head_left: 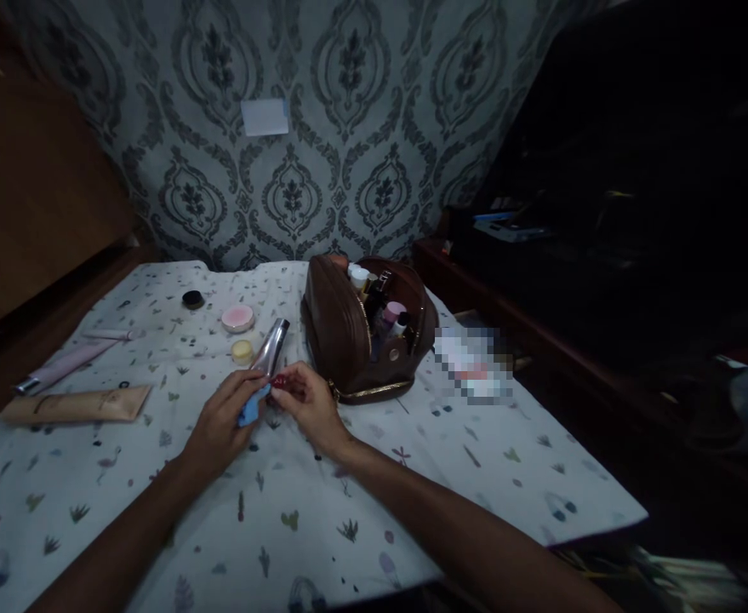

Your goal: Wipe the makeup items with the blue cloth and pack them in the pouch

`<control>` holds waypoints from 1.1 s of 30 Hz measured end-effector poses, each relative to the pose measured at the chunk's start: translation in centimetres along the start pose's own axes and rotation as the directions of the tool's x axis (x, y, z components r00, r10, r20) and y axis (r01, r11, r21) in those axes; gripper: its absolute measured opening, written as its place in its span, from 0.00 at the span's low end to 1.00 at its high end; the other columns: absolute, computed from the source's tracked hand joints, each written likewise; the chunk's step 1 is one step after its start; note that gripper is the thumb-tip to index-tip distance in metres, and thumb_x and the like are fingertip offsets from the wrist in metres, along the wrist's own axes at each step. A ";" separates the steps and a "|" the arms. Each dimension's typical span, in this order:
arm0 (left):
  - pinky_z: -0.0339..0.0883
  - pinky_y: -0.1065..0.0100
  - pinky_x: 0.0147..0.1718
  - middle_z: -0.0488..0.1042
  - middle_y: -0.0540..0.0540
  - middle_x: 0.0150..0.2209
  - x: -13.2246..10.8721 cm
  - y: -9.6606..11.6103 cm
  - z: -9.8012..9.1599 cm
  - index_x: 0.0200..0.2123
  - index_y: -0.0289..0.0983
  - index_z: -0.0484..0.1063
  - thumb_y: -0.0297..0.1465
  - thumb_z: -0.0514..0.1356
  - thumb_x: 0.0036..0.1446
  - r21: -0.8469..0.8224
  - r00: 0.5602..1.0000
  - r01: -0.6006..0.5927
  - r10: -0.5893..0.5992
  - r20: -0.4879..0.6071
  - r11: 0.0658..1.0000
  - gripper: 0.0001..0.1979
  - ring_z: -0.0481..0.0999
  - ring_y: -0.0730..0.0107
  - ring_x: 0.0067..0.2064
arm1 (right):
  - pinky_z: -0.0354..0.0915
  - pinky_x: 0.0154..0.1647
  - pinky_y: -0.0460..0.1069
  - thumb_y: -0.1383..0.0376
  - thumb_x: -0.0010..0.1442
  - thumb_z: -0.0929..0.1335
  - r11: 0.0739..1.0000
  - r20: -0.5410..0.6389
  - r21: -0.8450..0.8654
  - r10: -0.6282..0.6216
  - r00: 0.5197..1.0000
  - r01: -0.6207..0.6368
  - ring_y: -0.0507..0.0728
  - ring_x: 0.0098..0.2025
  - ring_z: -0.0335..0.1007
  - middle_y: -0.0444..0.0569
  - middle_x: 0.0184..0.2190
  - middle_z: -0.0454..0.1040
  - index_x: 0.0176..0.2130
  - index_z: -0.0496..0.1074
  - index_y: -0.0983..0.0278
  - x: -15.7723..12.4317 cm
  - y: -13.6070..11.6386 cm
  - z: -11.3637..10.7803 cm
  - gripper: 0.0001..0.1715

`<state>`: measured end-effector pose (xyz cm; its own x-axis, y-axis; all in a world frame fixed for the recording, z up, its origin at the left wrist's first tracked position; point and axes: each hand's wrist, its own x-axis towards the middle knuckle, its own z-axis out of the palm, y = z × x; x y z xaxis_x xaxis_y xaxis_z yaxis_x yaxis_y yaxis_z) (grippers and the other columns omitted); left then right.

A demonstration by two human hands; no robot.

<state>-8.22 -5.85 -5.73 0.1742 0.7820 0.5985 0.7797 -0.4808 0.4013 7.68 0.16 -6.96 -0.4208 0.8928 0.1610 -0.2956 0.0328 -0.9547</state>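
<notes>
In the head view, both hands are close together over the desk (pixel 322 545), which is covered with a pale printed cloth. The left hand (pixel 224 417) holds a crumpled blue cloth (pixel 254 407), part of it hanging below the fingers. The right hand (pixel 313 409) is narrow, thumb and fingers pinching a small, shiny red thing (pixel 278 382) right beside the left fingertips; it is too small and dim to tell what it is. So the red thing sits between the two hands, near the middle of the desk.

Just beyond them a silver tube (pixel 272 342) points away with its dark end farthest; its near end is hidden by the left hand, and whether the fingers touch it I cannot tell. Left of the tube is a yellow jar (pixel 242 352), with a round pink compact (pixel 237 318) behind it and a black lid (pixel 192 300) farther back to the left.

At the desk's left side lie a tan tube (pixel 80 403), a pink tube (pixel 71 366) behind it and a thin stick (pixel 109 335) near the pink one. Just right of the hands stands a brown bag (pixel 335 328), unzipped and gaping, with bottles inside; a pink cap (pixel 394 312) and a white cap (pixel 359 277) show. Right of the bag, a patch is blurred out. Behind the desk rises a patterned wall (pixel 290 51).
</notes>
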 end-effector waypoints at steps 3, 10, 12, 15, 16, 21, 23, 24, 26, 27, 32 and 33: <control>0.73 0.61 0.50 0.75 0.41 0.49 0.0 -0.6 -0.4 0.51 0.39 0.72 0.27 0.54 0.63 0.048 0.998 -0.035 0.033 0.050 0.998 0.15 0.76 0.61 0.50 | 0.65 0.31 0.46 0.61 0.49 0.73 1.000 -0.027 0.024 0.017 0.999 -0.016 0.52 0.31 0.68 0.42 0.29 0.71 0.34 0.67 0.61 0.2 0.3 -0.1 0.14; 0.74 0.63 0.36 0.77 0.41 0.46 -0.4 -1.6 -1.3 0.47 0.39 0.74 0.28 0.56 0.57 0.387 0.974 -0.060 -0.032 0.226 0.920 0.15 0.78 0.57 0.44 | 0.67 0.34 0.47 0.65 0.47 0.74 0.999 0.009 0.037 0.018 1.000 -0.019 0.53 0.33 0.71 0.41 0.31 0.74 0.40 0.71 0.60 0.6 0.7 -0.5 0.18; 0.72 0.63 0.33 0.77 0.43 0.44 -0.2 -1.5 -1.7 0.46 0.39 0.74 0.28 0.55 0.58 0.427 0.955 -0.033 -0.098 0.281 0.904 0.14 0.79 0.58 0.41 | 0.68 0.39 0.48 0.66 0.48 0.74 1.000 0.050 0.026 0.009 0.999 -0.011 0.53 0.37 0.72 0.43 0.34 0.76 0.44 0.73 0.60 0.6 0.5 -0.7 0.21; 0.71 0.63 0.33 0.76 0.44 0.41 0.2 -1.4 -2.2 0.47 0.39 0.74 0.29 0.55 0.58 0.442 0.930 0.004 -0.166 0.328 0.897 0.15 0.78 0.58 0.39 | 0.68 0.43 0.49 0.66 0.49 0.73 1.000 0.091 0.004 -0.007 0.996 0.007 0.54 0.40 0.73 0.44 0.37 0.77 0.44 0.75 0.60 0.6 0.4 -0.7 0.20; 0.71 0.62 0.33 0.76 0.44 0.41 0.3 -1.4 -2.4 0.47 0.39 0.73 0.29 0.55 0.57 0.432 0.927 0.015 -0.175 0.332 0.902 0.15 0.78 0.58 0.39 | 0.68 0.43 0.49 0.66 0.49 0.73 1.000 0.098 -0.004 -0.012 0.995 0.013 0.54 0.40 0.73 0.44 0.37 0.77 0.44 0.75 0.61 0.6 0.4 -0.7 0.19; 0.70 0.64 0.34 0.75 0.45 0.43 0.5 -1.3 -2.6 0.50 0.41 0.73 0.28 0.55 0.57 0.381 0.925 0.063 -0.197 0.325 0.922 0.17 0.77 0.59 0.42 | 0.66 0.36 0.47 0.64 0.51 0.73 0.996 0.070 -0.076 -0.039 0.997 0.044 0.54 0.35 0.71 0.43 0.33 0.76 0.41 0.75 0.61 0.4 0.2 -0.6 0.15; 0.69 0.66 0.31 0.74 0.43 0.45 0.6 -1.2 -2.6 0.49 0.42 0.74 0.29 0.55 0.58 0.415 0.934 0.068 -0.204 0.293 0.907 0.16 0.77 0.59 0.42 | 0.65 0.35 0.47 0.63 0.50 0.74 0.987 0.029 -0.141 -0.067 0.997 0.071 0.53 0.34 0.70 0.43 0.31 0.75 0.37 0.75 0.61 0.3 0.1 -0.6 0.12; 0.69 0.66 0.29 0.74 0.43 0.46 0.6 -1.1 -2.7 0.48 0.42 0.74 0.30 0.54 0.58 0.427 0.943 0.071 -0.200 0.266 0.901 0.16 0.77 0.59 0.42 | 0.65 0.35 0.46 0.63 0.50 0.74 0.983 0.013 -0.164 -0.076 0.997 0.078 0.53 0.34 0.69 0.43 0.30 0.75 0.35 0.74 0.61 0.3 0.0 -0.6 0.10; 0.70 0.66 0.30 0.74 0.43 0.45 0.7 -0.9 -2.7 0.48 0.41 0.74 0.33 0.53 0.61 0.407 0.967 0.086 -0.174 0.185 0.910 0.15 0.77 0.60 0.40 | 0.64 0.34 0.46 0.62 0.50 0.74 0.985 0.000 -0.160 -0.071 0.997 0.070 0.53 0.32 0.69 0.42 0.28 0.74 0.33 0.73 0.62 0.2 0.0 -0.6 0.10; 0.71 0.66 0.32 0.74 0.43 0.44 0.7 -0.7 -2.7 0.49 0.41 0.73 0.34 0.53 0.63 0.367 0.980 0.093 -0.150 0.128 0.926 0.15 0.77 0.61 0.40 | 0.65 0.32 0.46 0.61 0.50 0.75 0.989 0.004 -0.138 -0.056 0.998 0.055 0.53 0.31 0.69 0.42 0.27 0.73 0.33 0.73 0.62 0.2 0.0 -0.5 0.11; 0.73 0.66 0.42 0.78 0.44 0.40 0.7 0.6 -2.1 0.46 0.38 0.72 0.35 0.55 0.65 0.104 0.994 0.077 -0.069 -0.081 0.992 0.11 0.78 0.64 0.40 | 0.68 0.34 0.47 0.61 0.45 0.76 1.000 0.047 -0.025 0.010 0.999 -0.009 0.52 0.30 0.71 0.41 0.28 0.75 0.33 0.72 0.62 0.2 0.5 -0.1 0.15; 0.73 0.66 0.42 0.79 0.44 0.40 0.7 0.9 -1.9 0.45 0.38 0.72 0.34 0.56 0.65 0.068 0.996 0.051 -0.046 -0.083 0.996 0.10 0.79 0.64 0.40 | 0.68 0.35 0.47 0.61 0.45 0.77 1.000 0.056 -0.017 0.011 0.998 -0.010 0.52 0.31 0.71 0.41 0.28 0.75 0.33 0.72 0.62 0.2 0.6 -0.1 0.16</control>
<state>-8.59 -6.51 -3.66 0.0879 0.7676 0.6349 0.8265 -0.4120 0.3836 7.47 0.43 -7.52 -0.4712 0.8667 0.1638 -0.2763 0.0313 -0.9605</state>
